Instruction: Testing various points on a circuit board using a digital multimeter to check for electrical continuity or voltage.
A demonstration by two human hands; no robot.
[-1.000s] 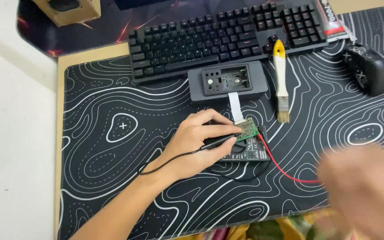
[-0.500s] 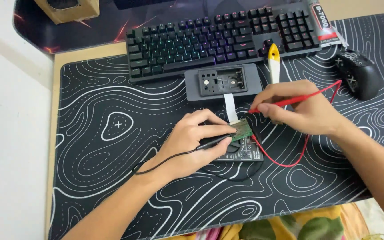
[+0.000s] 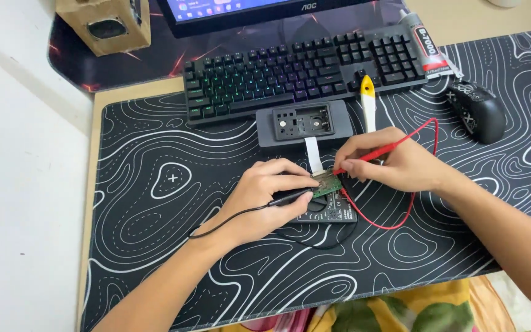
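The left hand [image 3: 264, 198] pinches one black probe [image 3: 290, 197] between closed fingers, its tip on the single small green circuit board [image 3: 328, 184] lying mid-mat beside a black module [image 3: 333, 211]. The right hand [image 3: 388, 163] grips one red probe [image 3: 373, 152] tightly, tip touching the board's upper edge. One keyboard [image 3: 296, 71], one mouse [image 3: 477, 110], one grey casing [image 3: 304, 123] lie behind.

Black mat [image 3: 155, 246] with white contour lines, red probe [image 3: 379, 150], green board [image 3: 327, 184] (rainbow-lit keyboard [image 3: 290, 71])

A monitor screen [image 3: 241, 7] shows along the top edge, lit pale with a row of small coloured icons. Right of it, 1 glue tube [image 3: 423, 43] lies slanted behind the keyboard [image 3: 296, 71], its label white and red.
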